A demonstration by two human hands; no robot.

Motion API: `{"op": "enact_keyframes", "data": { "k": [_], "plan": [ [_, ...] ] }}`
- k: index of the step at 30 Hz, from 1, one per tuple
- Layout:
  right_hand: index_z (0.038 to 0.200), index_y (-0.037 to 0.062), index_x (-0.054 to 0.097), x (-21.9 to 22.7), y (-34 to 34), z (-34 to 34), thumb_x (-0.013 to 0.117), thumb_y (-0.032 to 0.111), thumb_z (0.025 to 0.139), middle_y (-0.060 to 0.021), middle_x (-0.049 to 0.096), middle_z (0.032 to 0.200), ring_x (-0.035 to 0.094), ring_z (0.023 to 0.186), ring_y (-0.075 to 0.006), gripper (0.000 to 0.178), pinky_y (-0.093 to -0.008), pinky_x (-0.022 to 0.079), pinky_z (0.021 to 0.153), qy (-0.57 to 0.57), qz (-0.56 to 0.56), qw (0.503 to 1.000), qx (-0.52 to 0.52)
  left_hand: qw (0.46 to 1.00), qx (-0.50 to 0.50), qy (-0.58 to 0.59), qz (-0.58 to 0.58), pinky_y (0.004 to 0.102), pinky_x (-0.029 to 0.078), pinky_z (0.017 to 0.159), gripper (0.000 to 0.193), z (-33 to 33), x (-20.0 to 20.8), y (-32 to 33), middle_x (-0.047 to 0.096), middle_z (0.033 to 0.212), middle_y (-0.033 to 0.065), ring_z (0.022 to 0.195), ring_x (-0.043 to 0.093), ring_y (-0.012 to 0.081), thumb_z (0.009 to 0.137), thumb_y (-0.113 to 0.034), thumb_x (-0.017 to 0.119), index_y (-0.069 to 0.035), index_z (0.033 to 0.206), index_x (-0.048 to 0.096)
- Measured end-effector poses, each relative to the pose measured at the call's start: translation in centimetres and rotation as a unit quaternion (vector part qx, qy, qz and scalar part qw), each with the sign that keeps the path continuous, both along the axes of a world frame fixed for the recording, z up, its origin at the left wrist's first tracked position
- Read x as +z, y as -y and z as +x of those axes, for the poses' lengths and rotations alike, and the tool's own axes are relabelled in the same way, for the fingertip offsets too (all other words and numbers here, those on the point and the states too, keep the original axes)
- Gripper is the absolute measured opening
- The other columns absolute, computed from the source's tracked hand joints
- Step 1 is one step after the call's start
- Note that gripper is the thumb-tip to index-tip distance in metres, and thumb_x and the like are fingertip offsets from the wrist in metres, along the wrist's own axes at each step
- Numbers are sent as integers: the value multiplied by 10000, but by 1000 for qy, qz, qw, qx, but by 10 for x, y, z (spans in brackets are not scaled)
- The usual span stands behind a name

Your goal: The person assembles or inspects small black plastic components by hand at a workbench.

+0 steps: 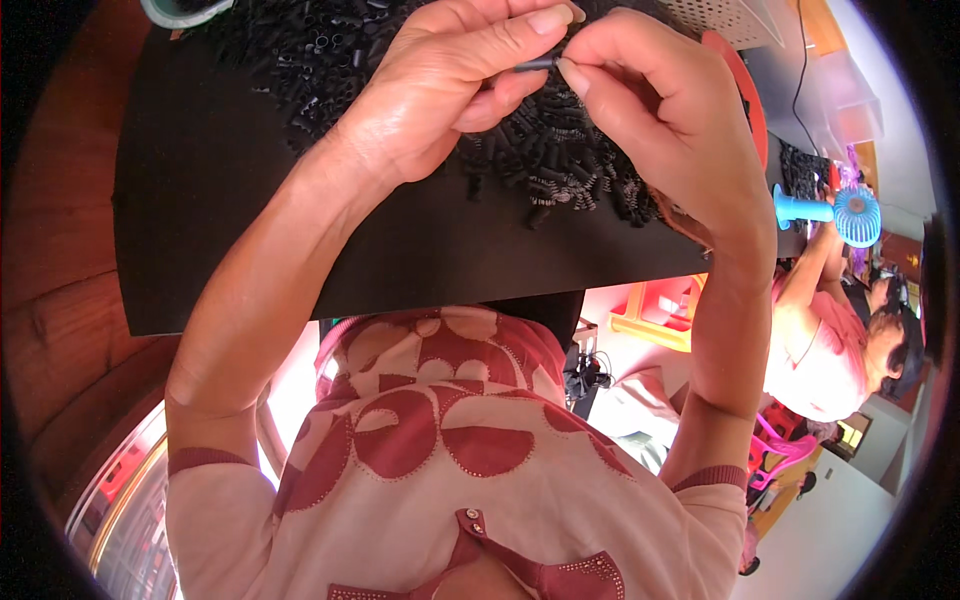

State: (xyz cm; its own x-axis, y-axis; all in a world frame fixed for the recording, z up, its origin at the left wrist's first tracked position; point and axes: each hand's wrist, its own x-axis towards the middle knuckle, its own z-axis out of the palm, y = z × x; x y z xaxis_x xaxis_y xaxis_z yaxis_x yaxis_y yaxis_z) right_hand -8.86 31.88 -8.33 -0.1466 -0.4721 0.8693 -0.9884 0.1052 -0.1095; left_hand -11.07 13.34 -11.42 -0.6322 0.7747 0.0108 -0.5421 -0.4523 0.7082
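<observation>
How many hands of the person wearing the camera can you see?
2. The left hand is near the top, over small black pieces; the right hand is beside it, pinching a dark tube. Some of their fingers are partly hidden.

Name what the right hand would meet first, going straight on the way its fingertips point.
The black tube, apparently touching them, then probably the left hand; depth is unclear.
</observation>
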Motion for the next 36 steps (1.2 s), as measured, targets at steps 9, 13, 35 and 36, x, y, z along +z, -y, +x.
{"op": "enact_keyframes", "data": {
  "k": [9,13,35,36],
  "plan": [
    [921,20,637,58,20,59,704,-7,873,-107,624,782,627,661,-250,86,-338,478,591,400,168,840,-325,1000,-9,-5,24,166,239,433,264,1,-4,-1,616,855,-11,537,390,13,1052,-193,615,-18,1250,617],
    [910,19,632,59,19,62,705,-15,871,-101,619,776,614,638,-230,89,-329,468,575,358,169,861,-319,999,0,-23,-27,169,239,432,264,2,-2,-3,615,855,-7,535,384,18,1055,-193,610,-15,1250,618],
    [892,20,633,57,24,69,707,-11,870,-76,582,731,565,598,-192,84,-315,431,548,363,185,845,-346,1000,-17,-4,22,173,244,425,260,3,-6,-1,616,835,-4,526,387,28,1058,-193,603,-6,1235,639],
    [892,20,633,57,25,70,707,-11,870,-76,582,731,565,598,-192,84,-315,431,548,364,185,845,-345,1000,-16,-3,21,173,244,425,260,3,-6,-1,616,835,-4,526,387,28,1058,-193,603,-6,1235,639]
  ]
}}
